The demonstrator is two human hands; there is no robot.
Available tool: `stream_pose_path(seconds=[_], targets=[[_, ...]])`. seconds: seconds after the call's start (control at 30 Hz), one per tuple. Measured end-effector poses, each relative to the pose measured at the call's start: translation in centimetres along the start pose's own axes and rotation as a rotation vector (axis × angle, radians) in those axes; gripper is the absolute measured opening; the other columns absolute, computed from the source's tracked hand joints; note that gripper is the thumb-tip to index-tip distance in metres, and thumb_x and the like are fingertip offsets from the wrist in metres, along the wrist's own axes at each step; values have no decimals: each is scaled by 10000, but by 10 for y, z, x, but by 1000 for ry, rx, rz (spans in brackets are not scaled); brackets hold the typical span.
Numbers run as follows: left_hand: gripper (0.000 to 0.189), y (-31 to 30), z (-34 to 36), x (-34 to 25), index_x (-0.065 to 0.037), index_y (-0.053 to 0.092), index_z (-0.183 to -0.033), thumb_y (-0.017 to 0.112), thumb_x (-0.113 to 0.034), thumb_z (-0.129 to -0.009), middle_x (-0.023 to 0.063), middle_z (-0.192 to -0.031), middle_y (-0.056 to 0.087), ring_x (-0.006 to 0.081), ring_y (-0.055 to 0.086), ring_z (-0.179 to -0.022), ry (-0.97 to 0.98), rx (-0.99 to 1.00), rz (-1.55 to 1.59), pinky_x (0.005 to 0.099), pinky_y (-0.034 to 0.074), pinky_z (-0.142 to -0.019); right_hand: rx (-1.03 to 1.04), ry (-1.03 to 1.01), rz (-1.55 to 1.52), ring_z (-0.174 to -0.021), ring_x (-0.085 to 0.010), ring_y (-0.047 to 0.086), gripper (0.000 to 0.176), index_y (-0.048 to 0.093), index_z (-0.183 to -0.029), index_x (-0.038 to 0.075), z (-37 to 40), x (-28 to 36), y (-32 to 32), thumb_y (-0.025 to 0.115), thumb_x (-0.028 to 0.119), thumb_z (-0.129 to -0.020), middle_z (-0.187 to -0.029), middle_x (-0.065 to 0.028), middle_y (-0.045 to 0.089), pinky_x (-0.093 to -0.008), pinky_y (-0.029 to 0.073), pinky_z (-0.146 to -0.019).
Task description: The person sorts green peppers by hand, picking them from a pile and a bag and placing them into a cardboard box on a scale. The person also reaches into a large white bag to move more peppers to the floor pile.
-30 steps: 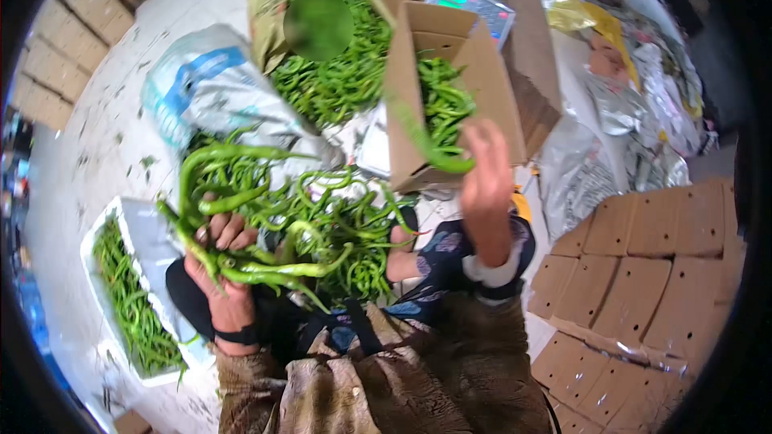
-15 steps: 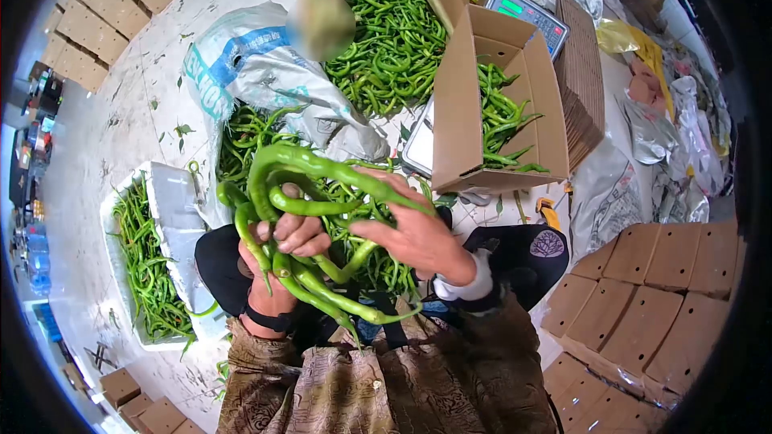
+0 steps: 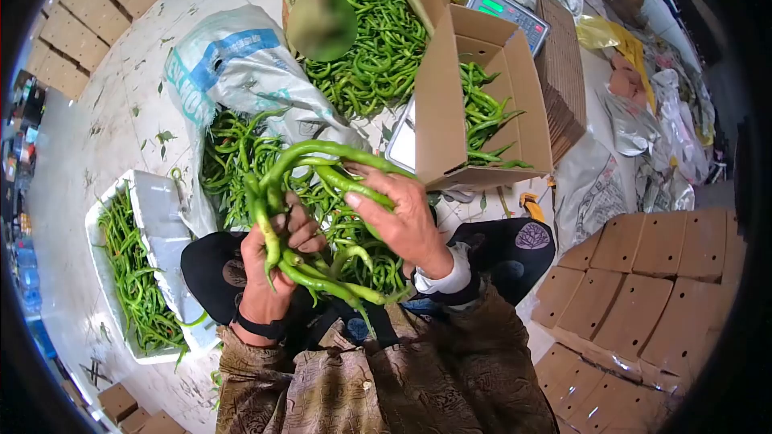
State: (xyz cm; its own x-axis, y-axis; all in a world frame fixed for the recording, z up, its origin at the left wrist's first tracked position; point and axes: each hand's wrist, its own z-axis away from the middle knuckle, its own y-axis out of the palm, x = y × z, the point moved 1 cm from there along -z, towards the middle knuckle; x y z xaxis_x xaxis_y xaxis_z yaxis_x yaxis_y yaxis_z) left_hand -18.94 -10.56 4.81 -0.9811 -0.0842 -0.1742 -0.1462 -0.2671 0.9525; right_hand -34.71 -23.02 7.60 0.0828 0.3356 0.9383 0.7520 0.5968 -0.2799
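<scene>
Your right hand (image 3: 406,221) is coming back from the cardboard box (image 3: 442,112) and is now pinching a pepper in the bunch of green peppers (image 3: 322,149), which your left hand (image 3: 261,277) is gripping tightly above your lap. The cardboard box is crowding your right hand's far side, and a white foam box (image 3: 157,217) is sitting to the left. The sack (image 3: 233,64) is showing blue lettering too blurred to read.

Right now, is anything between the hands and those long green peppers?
No, nothing is in between. The left hand grips the bunch of green peppers low down, and the right hand holds it higher up.
</scene>
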Motion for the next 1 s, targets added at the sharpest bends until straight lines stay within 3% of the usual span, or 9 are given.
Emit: stream_pose_path(seconds=[0.1, 0.17, 0.27, 0.37, 0.53, 0.6, 0.7, 0.87, 1.0], targets=[[411, 1, -3, -2, -65, 488, -1255, 587, -128, -861, 5, -797, 451, 99, 353, -606, 134, -81, -157, 261, 351, -575, -49, -162, 99, -1073, -359, 622, 187, 654, -945, -36, 9, 12, 11, 659, 94, -810, -1219, -214, 608, -382, 496, -919], [368, -9, -1, -3, -41, 523, -1227, 605, -131, -880, 62, -969, 611, 140, 572, -699, 107, -241, -390, 261, 513, -610, -77, -245, 181, -1164, -389, 569, 114, 629, -818, -33, 13, 11, 23, 693, 45, -765, -1277, -206, 586, -444, 442, -974], [356, -19, -7, 9, -17, 532, -1192, 644, -100, -864, 94, -984, 638, 196, 655, -797, 111, -323, -452, 295, 578, -671, 122, -234, 362, -1320, -406, 422, 106, 624, -849, 5, 22, 15, 33, 686, 63, -784, -1369, -171, 526, -469, 308, -1102], [367, -21, -4, 6, -17, 520, -1205, 640, -106, -870, 110, -957, 641, 192, 656, -801, 51, -286, -420, 273, 570, -660, 170, -224, 62, -1319, -368, 421, 122, 614, -889, 24, 25, 5, 26, 677, 73, -796, -1357, -152, 527, -461, 323, -1079], [426, -2, -7, 8, -15, 472, -1276, 589, -177, -900, 59, -801, 583, 117, 443, -574, -37, -65, -260, 253, 401, -548, -45, 123, -13, -1152, -299, 587, 143, 618, -980, 13, 36, 0, -7, 641, 109, -877, -1225, -175, 610, -385, 450, -983], [435, 1, -7, 13, -12, 464, -1291, 576, -173, -904, 68, -806, 586, 113, 440, -570, -48, -85, -231, 251, 392, -554, 66, 477, -386, -1025, -195, 629, 268, 583, -1170, 6, 40, -7, -8, 582, 161, -951, -1135, -148, 648, -308, 490, -882], [446, -2, -9, 17, -6, 460, -1303, 572, -173, -903, 74, -823, 598, 111, 440, -567, -94, -70, -267, 257, 387, -558, 66, 553, -915, -938, -106, 611, 378, 502, -1304, -9, 40, -2, -5, 522, 212, -998, -1072, -103, 653, -244, 481, -797], [458, -10, -14, 15, -8, 483, -1296, 586, -189, -888, 94, -888, 632, 119, 444, -577, -184, -77, -226, 271, 409, -587, 108, 509, -735, -909, -96, 599, 396, 473, -1336, -13, 36, -6, -14, 492, 201, -1003, -1048, -77, 639, -230, 465, -729], [467, -27, -10, 3, -23, 490, -1297, 578, -228, -887, 89, -880, 609, 124, 448, -612, -84, -245, -236, 279, 413, -600, -165, 544, -644, -979, -194, 622, 337, 534, -1260, -1, 53, -18, -65, 499, 145, -959, -1086, -135, 630, -302, 515, -774]])
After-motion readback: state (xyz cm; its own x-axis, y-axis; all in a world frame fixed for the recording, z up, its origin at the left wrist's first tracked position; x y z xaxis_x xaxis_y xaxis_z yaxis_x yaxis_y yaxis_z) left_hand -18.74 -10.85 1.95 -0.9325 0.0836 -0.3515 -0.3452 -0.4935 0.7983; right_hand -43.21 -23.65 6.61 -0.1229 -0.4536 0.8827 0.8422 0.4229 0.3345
